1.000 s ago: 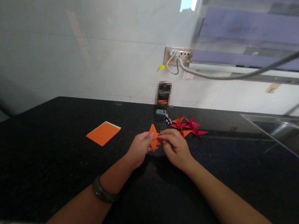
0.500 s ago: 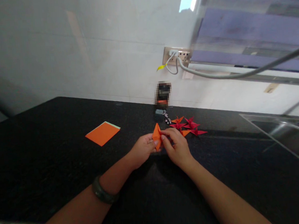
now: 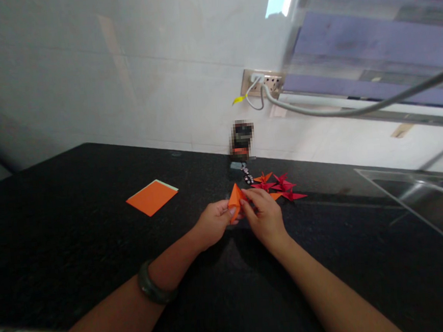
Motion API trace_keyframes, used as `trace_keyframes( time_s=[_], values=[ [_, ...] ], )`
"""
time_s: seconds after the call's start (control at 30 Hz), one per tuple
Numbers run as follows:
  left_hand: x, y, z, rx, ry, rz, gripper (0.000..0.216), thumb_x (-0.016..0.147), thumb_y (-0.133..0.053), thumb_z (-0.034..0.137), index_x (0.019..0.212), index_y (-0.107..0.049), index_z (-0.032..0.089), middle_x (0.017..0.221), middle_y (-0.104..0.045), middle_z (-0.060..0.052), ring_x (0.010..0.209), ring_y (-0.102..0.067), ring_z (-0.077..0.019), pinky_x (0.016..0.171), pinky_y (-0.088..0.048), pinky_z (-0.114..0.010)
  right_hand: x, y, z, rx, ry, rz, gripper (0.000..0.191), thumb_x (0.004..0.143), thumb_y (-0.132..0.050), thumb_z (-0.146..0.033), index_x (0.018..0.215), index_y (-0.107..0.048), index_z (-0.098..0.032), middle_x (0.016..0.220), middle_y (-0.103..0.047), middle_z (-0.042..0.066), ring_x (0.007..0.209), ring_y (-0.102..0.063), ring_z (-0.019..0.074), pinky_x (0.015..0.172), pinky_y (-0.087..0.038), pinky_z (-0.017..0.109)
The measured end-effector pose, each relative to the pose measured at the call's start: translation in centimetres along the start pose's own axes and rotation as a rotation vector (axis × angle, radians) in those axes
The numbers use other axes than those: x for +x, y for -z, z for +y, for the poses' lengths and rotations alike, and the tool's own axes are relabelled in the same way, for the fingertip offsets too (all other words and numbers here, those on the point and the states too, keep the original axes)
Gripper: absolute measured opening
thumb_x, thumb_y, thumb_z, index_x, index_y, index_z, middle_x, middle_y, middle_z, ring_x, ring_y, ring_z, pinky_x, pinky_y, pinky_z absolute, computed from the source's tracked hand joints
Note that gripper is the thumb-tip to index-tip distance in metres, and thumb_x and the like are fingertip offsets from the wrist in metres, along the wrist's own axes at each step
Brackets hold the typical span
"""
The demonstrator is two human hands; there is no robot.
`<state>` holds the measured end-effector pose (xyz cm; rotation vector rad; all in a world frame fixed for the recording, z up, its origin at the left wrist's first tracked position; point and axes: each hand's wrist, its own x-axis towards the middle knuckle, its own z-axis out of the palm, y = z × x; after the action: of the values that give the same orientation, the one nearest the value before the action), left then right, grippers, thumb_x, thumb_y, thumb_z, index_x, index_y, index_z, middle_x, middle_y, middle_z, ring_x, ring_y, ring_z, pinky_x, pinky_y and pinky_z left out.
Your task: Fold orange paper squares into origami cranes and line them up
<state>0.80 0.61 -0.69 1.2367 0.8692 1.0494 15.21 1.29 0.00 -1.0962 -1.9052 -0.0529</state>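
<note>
Between my two hands is a partly folded piece of orange origami paper [image 3: 235, 196], pointed at the top and bottom. My left hand [image 3: 213, 223] pinches its lower left side, thumb in front. With thumb and fingertips, my right hand [image 3: 264, 215] grips the right edge of the paper. Just beyond my right hand lie several folded paper cranes [image 3: 283, 184], red and orange, partly hidden by that hand. To the left, a stack of square orange paper [image 3: 152, 198] rests flat, with a pale green sheet showing at its back edge.
The black countertop [image 3: 77, 238] runs along a pale tiled wall. A blurred-out dark object [image 3: 242, 140] stands at the wall, with a beaded strand [image 3: 247, 174] before it. On the right is a metal sink [image 3: 435, 205]. A grey cable [image 3: 317, 111] leads from a socket [image 3: 263, 82].
The orange paper has shifted slightly right and its right-hand flap is opened out more. My right hand has moved a little to the right with it.
</note>
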Motion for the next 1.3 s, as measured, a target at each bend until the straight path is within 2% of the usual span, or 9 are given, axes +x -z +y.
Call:
trace_keyframes(
  time_s=[0.17,0.4,0.6,0.83,1.03,1.3],
  values=[
    [0.0,-0.1,0.2,0.044,-0.025,0.058,0.023,0.072,-0.057,0.031,0.084,-0.063,0.013,0.079,-0.066,-0.005,0.074,-0.06,-0.0163,0.068,-0.047,-0.028,-0.1,0.2,0.0,-0.13,0.141,-0.038,0.03,0.082,-0.047,-0.019,0.109,-0.058,-0.02,0.105,-0.06,0.011,0.095,-0.054,0.0223,0.08,-0.047,0.038],
    [0.0,-0.3,0.4,0.161,-0.099,0.109,0.018,0.073,-0.054,0.027,0.08,-0.064,0.014,0.075,-0.066,-0.004,0.072,-0.061,-0.0171,0.065,-0.047,-0.027,-0.1,0.2,0.0,-0.194,0.157,-0.055,0.031,0.083,-0.046,-0.019,0.111,-0.058,-0.021,0.109,-0.059,0.011,0.097,-0.053,0.0229,0.079,-0.048,0.037],
    [0.0,-0.1,0.1,0.233,-0.102,0.094,0.022,0.076,-0.05,0.028,0.088,-0.062,0.013,0.081,-0.066,-0.005,0.074,-0.061,-0.0179,0.065,-0.047,-0.027,-0.2,0.3,0.0,-0.194,0.167,-0.065,0.029,0.08,-0.049,-0.017,0.106,-0.06,-0.021,0.107,-0.059,0.011,0.088,-0.054,0.0216,0.075,-0.048,0.036],
    [-0.1,0.0,0.0,0.324,-0.139,0.084,0.022,0.077,-0.048,0.028,0.085,-0.064,0.014,0.076,-0.065,-0.004,0.07,-0.059,-0.0167,0.062,-0.044,-0.025,0.0,0.2,-0.5,-0.051,0.057,-0.065,0.021,0.08,-0.047,-0.017,0.095,-0.062,-0.018,0.096,-0.058,0.01,0.089,-0.054,0.0199,0.077,-0.048,0.034],
    [-0.2,-0.1,0.2,0.358,-0.186,0.046,0.026,0.077,-0.047,0.025,0.094,-0.065,0.018,0.082,-0.066,-0.003,0.076,-0.059,-0.0178,0.067,-0.044,-0.025,0.2,0.2,-0.8,0.018,-0.026,-0.057,0.01,0.077,-0.049,-0.014,0.08,-0.058,-0.018,0.088,-0.058,0.008,0.084,-0.055,0.0193,0.074,-0.048,0.033],
    [0.0,0.4,-0.6,0.397,-0.202,0.032,0.031,0.078,-0.045,0.025,0.103,-0.063,0.021,0.089,-0.066,-0.004,0.083,-0.059,-0.0195,0.073,-0.044,-0.028,0.1,0.1,-0.6,0.061,-0.122,-0.058,0.006,0.075,-0.05,-0.016,0.076,-0.056,-0.018,0.083,-0.057,0.006,0.078,-0.055,0.0186,0.066,-0.048,0.031]
  ],
)
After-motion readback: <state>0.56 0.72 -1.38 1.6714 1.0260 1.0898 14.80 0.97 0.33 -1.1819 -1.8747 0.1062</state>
